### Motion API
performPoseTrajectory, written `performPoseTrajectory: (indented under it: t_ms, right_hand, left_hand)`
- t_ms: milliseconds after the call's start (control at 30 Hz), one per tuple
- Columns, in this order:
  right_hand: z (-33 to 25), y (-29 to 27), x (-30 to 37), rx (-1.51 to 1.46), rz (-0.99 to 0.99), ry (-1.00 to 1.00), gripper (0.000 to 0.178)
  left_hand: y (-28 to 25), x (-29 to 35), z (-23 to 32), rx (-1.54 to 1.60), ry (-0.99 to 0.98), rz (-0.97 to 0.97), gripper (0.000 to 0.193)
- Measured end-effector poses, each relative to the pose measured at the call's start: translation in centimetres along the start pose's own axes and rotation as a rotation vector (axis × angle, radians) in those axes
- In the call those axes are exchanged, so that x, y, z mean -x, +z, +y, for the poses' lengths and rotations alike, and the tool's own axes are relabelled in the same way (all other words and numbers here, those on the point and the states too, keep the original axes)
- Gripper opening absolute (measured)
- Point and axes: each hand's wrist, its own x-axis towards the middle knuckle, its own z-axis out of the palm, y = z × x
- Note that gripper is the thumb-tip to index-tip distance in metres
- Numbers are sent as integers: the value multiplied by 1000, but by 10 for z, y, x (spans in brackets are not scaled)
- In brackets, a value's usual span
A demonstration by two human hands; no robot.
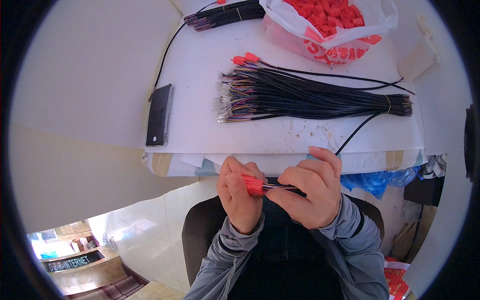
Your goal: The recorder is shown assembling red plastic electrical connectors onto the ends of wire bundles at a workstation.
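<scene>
My left hand (239, 192) is closed around a red plastic connector housing (254, 185), held in front of the table's near edge. Thin coloured wires (277, 187) run out of the housing's right end. My right hand (315, 190) pinches these wires close to the housing, thumb below and index finger above. A black cable (357, 133) rises from behind my right hand to the bundle on the table. That bundle of black cables (320, 95) lies crosswise, tied near its right end, with metal terminals (224, 102) at its left. Two red housings (245, 58) sit on cables along its far side.
A white plastic bag (340, 47) of red housings stands at the back of the white table (195, 135). Another cable bundle (225, 16) lies at the far left. A phone (160, 115) rests near the left edge. Blue plastic (382, 182) hangs beneath the table's right side.
</scene>
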Motion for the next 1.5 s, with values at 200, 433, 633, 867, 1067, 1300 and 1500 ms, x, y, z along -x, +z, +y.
performPoseTrajectory:
  t_ms: [200, 433, 633, 867, 1067, 1300, 1500]
  right_hand:
    - [1, 1, 1, -1, 4, -17, 20]
    - [2, 2, 3, -2, 1, -34, 18]
    - [5, -3, 3, -97, -33, -15, 19]
    - [6, -6, 0, -297, -184, 252, 19]
    - [13, 5, 7, -417, -110, 264, 19]
    - [10, 3, 4, -435, -116, 294, 15]
    - [5, 4, -2, -525, -191, 385, 13]
  left_hand:
    - [2, -1, 2, -3, -28, 6, 34]
    - [3, -2, 0, -50, -3, 9, 35]
    - [6, -3, 3, -42, -39, 26, 36]
    - [-3, -12, 8, -107, 24, 3, 35]
    - [-14, -15, 7, -210, 124, -44, 34]
    - [-17, -15, 4, -268, 256, -52, 37]
    - [-18, -9, 5, -265, 296, -95, 37]
